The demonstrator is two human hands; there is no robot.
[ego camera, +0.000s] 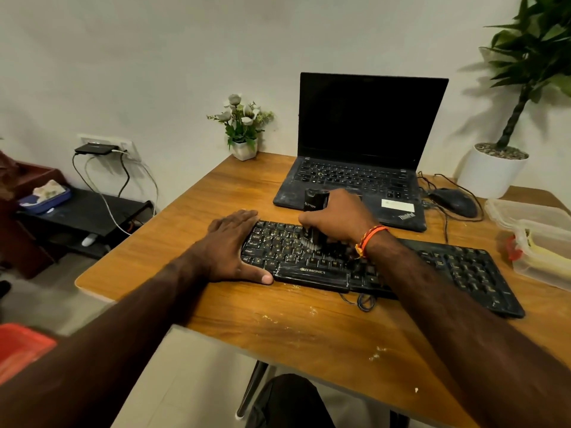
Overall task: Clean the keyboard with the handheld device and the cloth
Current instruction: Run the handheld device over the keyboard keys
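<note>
bare forearms, orange thread bracelet on right wrist (knotted), red-orange sleeve at left

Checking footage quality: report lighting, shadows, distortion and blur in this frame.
Head view: warm, dim light; the tall plant casts a soft shadow on the wall; wide-angle bending curves the table edges; the handheld device in the right hand looks slightly blurred.

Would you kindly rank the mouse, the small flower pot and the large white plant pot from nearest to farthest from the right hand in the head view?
From the right hand, which grips the handheld device:
1. Mouse, to its right beside the laptop.
2. Small flower pot, behind and to the left, at the table's far corner.
3. Large white plant pot, far right.
</note>
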